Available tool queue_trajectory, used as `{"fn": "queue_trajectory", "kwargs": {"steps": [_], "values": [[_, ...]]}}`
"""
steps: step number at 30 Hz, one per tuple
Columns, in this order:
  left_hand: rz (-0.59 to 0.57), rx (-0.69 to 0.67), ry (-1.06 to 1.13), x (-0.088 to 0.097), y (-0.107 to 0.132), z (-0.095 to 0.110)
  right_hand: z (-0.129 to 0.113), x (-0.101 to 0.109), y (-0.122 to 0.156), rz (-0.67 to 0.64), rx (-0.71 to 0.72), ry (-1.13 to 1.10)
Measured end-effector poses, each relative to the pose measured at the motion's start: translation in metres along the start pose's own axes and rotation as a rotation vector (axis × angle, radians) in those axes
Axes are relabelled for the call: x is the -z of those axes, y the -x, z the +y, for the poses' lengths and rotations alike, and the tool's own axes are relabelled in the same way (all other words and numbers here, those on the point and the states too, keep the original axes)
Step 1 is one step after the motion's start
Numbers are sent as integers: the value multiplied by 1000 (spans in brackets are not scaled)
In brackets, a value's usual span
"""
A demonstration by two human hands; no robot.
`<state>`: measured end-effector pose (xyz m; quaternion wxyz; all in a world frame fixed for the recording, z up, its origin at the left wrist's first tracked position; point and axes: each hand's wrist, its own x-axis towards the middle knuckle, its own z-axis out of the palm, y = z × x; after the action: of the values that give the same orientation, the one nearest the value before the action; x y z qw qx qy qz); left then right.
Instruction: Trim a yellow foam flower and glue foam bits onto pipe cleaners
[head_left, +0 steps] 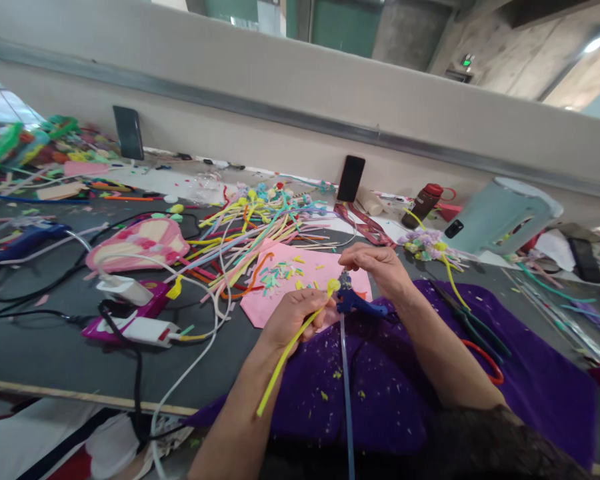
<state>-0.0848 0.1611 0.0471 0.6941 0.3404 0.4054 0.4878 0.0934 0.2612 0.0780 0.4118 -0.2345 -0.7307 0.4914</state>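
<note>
My left hand (pixel 299 317) is closed on a yellow pipe cleaner (pixel 286 357), whose stem slants down toward me. At its upper end a small yellow bloom (pixel 333 285) sits right beside the nozzle of a blue glue gun (pixel 355 302). A long clear glue stick (pixel 347 387) trails from the gun over the purple cloth (pixel 390 380). Just above the nozzle is my right hand (pixel 377 267), its fingers curled and pinched together; whatever they hold is too small to make out. Short cut pieces (pixel 280 277) lie on a pink sheet (pixel 255 310) behind my hands.
Bundled pipe cleaners (pixel 245 233) spread behind the sheet. Pliers (pixel 473 323) rest at the right on the cloth. A power strip (pixel 150 297) with chargers and cables lies left. A phone (pixel 351 179), a bottle (pixel 424 205) and a pale blue jug (pixel 505 217) stand along the back.
</note>
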Motion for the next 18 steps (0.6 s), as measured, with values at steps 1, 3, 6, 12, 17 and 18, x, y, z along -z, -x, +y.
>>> {"fn": "queue_trajectory", "kwargs": {"steps": [1, 3, 6, 12, 17, 18], "values": [[0, -20, 32, 0, 0, 0, 2, 0, 0, 25, -9, -16], [6, -51, 93, -1, 1, 0, 3, -3, 0, 24, -45, -37], [43, -86, 144, -2, 3, 1, 1, -11, 1, -28, -93, -75], [96, -211, 82, 0, 1, -2, -4, -21, 5, -52, -162, -123], [158, -282, 56, 3, -4, -6, -5, -32, 9, -220, -268, -118], [160, -293, 61, 3, -4, -7, -5, -36, 10, -258, -278, -116]]}}
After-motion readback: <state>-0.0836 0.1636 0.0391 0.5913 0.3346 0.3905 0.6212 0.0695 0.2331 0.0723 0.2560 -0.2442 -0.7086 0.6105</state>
